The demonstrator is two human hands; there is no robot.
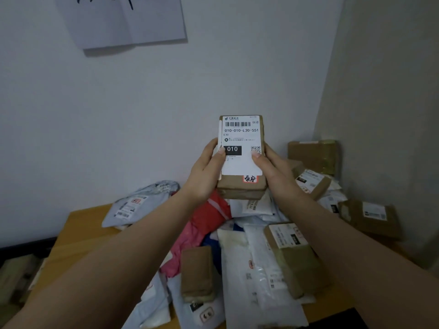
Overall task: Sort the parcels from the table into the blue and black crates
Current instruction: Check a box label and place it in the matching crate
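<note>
Right now I'm holding a small brown box [241, 160] up above the heaped table [80, 224], my left hand [205, 172] and right hand [273, 170] clasping its long sides with thumbs pressing on the white label. It's looking stiff and light, so I'm judging that side grip safest, since the glossy label seems slippery.

The room is dim and evenly lit, with a cool grey cast on the wall [71, 127] and no hard shadows; only a soft shadow lies under the paper sheet [121, 20] pinned high up. The label [241, 143] on the held-up brown parcel [242, 186] is sharp and readable. The tabletop [78, 224] and the lower corners go dark and soft. Wide-angle distortion stretches both forearms toward the bottom edge.
</note>
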